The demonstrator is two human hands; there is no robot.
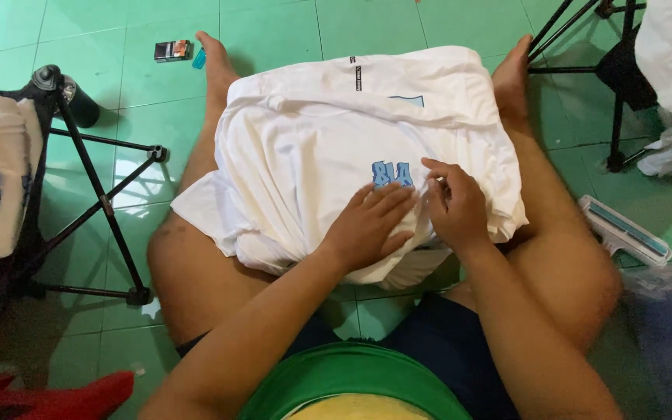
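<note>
While sitting on green floor tiles point(274, 31), a person is handling a stack of white cotton T-shirts point(313, 148).
The left hand point(371, 225) is pressing flat, fingers released; the right hand point(454, 204) is pinching the fabric near a blue print point(392, 174).

White shirt point(313, 148) with blue print lies over green floor tiles point(274, 23).

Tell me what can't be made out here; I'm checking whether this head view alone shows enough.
- Blue print on the white shirt: partly covered by the left hand and folds.
- Right hand fingers: curled at the cloth; grip unclear.
- Small box on the floor: too small to identify.
- Folding stand: top cut off by draped cloth.
</note>
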